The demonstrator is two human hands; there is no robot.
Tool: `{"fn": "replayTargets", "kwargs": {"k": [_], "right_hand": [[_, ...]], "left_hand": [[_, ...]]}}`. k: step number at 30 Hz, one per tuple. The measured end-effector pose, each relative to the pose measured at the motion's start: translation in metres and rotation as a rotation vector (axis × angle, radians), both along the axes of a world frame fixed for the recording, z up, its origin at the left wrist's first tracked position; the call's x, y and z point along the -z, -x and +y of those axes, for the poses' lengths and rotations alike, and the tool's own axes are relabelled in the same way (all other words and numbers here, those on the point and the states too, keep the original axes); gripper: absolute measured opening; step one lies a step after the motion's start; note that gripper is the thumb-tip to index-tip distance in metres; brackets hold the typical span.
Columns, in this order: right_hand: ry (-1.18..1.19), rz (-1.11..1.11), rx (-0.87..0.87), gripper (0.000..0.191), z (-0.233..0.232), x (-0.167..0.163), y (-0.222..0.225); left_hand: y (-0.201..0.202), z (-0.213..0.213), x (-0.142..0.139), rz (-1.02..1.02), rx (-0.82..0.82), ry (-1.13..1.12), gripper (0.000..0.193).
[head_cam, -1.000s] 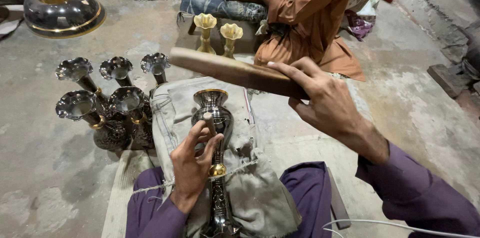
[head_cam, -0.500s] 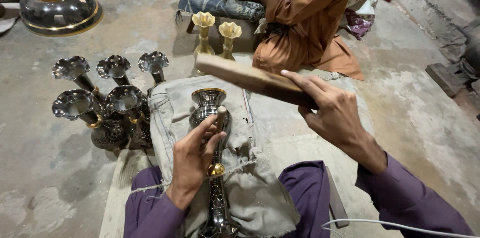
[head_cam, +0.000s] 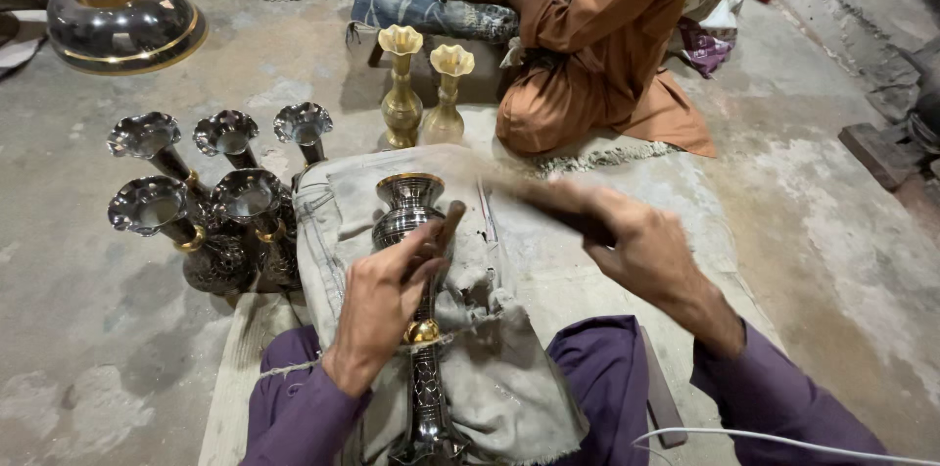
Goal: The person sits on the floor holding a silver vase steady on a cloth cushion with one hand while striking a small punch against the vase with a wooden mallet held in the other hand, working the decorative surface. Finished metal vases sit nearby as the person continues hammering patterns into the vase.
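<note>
Down on the floor (head_cam: 783,231), the person sits with a dark, silvery vase (head_cam: 411,231) lying lengthwise over a grey cloth (head_cam: 490,368) across the lap, its mouth pointing away. The left hand (head_cam: 377,304) rests on the neck of the vase, its fingers (head_cam: 416,251) pinched around a short chisel (head_cam: 448,226) whose tip sits against the metal. The right hand (head_cam: 646,256) is closed around a wooden mallet (head_cam: 534,197), which is blurred in mid-swing just beside the chisel. Fine patterning already shows on the lower body of the vase, so the work looks partly done, though how much remains on the neck I cannot tell. Five dark fluted vases (head_cam: 211,197) stand clustered at the left, looking finished, and two brass vases (head_cam: 423,84) stand farther off, still plain gold. Beyond them another person in an orange garment (head_cam: 607,45) sits working on a wooden block. A large dark metal base (head_cam: 122,25) stands in the far left corner. Rough, stained concrete spreads all around.
</note>
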State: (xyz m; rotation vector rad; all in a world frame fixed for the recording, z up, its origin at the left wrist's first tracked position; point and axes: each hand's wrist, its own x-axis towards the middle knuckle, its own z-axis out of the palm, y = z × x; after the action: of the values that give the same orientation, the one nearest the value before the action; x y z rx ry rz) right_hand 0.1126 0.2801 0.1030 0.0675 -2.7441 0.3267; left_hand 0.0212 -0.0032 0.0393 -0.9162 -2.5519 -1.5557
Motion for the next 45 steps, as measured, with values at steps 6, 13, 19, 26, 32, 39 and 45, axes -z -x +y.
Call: {"fn": "replayTargets", "kwargs": {"k": [6, 13, 19, 26, 32, 39, 45], "right_hand": [[0.324, 0.071, 0.022, 0.071, 0.017, 0.053, -0.016], [0.73, 0.084, 0.065, 0.046, 0.012, 0.112, -0.045], [0.629, 0.054, 0.098, 0.057, 0.011, 0.124, -0.052], [0.866, 0.132, 0.177, 0.057, 0.001, 0.149, -0.057], [0.722, 0.19, 0.166, 0.055, 0.006, 0.193, -0.073], [0.716, 0.045, 0.278, 0.044, 0.008, 0.197, -0.075], [0.672, 0.036, 0.016, 0.061, 0.019, 0.131, -0.055]], "left_hand": [[0.005, 0.004, -0.018, 0.073, 0.137, 0.05, 0.045], [0.013, 0.008, -0.029, 0.135, 0.27, 0.174, 0.041], [0.015, 0.009, -0.028, 0.179, 0.271, 0.198, 0.044], [0.026, 0.014, -0.028, 0.195, 0.392, 0.333, 0.044], [0.035, 0.017, -0.029, 0.224, 0.501, 0.427, 0.044], [0.03, 0.004, -0.016, 0.153, 0.397, 0.13, 0.046], [0.003, -0.022, 0.012, -0.123, 0.039, -0.237, 0.048]]}}
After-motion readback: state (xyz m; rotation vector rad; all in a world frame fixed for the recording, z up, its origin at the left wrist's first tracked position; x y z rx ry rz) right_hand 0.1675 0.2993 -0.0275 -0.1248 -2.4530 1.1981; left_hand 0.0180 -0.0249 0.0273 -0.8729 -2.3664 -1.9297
